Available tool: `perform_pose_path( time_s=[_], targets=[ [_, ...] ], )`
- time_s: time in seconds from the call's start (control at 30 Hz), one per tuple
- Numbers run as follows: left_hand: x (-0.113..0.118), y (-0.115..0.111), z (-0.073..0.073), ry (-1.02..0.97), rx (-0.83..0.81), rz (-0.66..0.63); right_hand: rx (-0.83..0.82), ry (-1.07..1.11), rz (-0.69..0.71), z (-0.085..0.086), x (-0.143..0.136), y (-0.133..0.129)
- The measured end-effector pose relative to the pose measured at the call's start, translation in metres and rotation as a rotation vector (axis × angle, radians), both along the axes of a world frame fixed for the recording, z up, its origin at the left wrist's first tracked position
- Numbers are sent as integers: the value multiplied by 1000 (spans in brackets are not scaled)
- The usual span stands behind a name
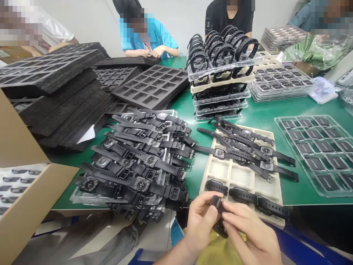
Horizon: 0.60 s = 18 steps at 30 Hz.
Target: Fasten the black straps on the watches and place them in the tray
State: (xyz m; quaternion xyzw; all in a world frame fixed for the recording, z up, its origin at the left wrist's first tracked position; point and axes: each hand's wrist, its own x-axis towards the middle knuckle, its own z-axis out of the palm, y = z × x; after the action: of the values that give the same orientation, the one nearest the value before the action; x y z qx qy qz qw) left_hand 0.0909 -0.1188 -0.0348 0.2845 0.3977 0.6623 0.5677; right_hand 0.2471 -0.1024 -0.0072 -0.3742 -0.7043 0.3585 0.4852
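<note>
A black smartwatch [220, 227] is held between my two hands at the table's front edge. My left hand [200, 221] pinches its strap end with thumb and forefinger. The fingers of my right hand [248, 230] are closed on the watch's other side; its face is mostly hidden. Just beyond lies a cream tray [241, 176], with closed-strap watches [244, 195] in its front row and several open-strap watches [266, 151] across its back part. Left of it rises a large pile of black watches [142, 184] on clear trays.
Black foam trays [63, 106] are stacked at left, behind an open cardboard box [57, 180]. Stacked trays of watches [220, 73] stand at the back middle. A clear tray of black pieces [317, 147] lies right on the green table [259, 112]. People sit across the table.
</note>
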Motion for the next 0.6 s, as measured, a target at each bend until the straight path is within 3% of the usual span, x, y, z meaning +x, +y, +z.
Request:
perform_pose_path(
  time_s=[0.17,0.3,0.43,0.5,0.6],
  targets=[
    [5,-3,-6,37,-52,-46,298,-26,48,4,-2,12],
    [7,-1,0,-68,-149,-67,287,-48,83,4,1,14],
    [6,4,10,-246,-220,-302,-10,-55,128,11,12,12],
    [5,4,12,-244,-214,-408,-255,-52,138,16,16,15],
    [6,3,10,-206,-199,-504,-530,-47,277,24,17,23]
  ],
)
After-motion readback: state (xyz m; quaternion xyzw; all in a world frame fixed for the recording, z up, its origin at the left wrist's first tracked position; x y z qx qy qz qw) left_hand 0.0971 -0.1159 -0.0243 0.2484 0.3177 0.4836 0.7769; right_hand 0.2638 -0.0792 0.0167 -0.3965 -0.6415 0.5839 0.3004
